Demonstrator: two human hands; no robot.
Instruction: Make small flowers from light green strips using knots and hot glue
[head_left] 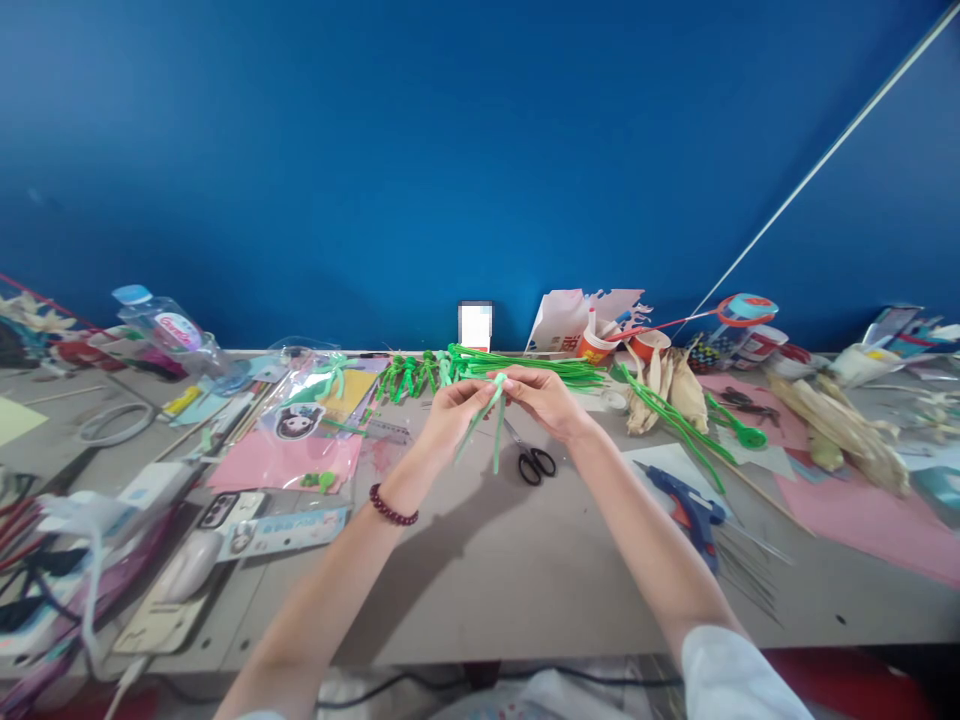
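Behind everything a deep blue wall point(450, 150) is seen, and below it a grey desk point(510, 570) is spread with craft materials. Above the middle of the desk a pale green pipe cleaner point(497, 430) is held up by both hands. Its top is pinched between the fingertips of the left hand point(450, 410) and those of the right hand point(544, 400), which are brought close together there, and its two loose ends are left hanging down. Each hand is closed on the piece; the finer grip cannot be made out at this size. A dark red bead bracelet point(391, 510) is worn on the left wrist.

Just beneath the hands, black-handled scissors point(534, 462) are laid flat on the desk. Beyond the hands, near the wall, a bundle of bright green pipe cleaners point(525, 368) is laid lengthwise, with several small twisted green figures point(409, 375) lined up beside its left end. To the right of the right forearm a blue glue gun point(686, 505) is seen, and further back dried husks point(664, 385) and an orange paper cup point(596, 348) are found. On the left, a pink sheet point(262, 465) is partly covered by packets, and a clear water bottle point(169, 330) with a blue cap is placed well apart from the hands, near the wall.
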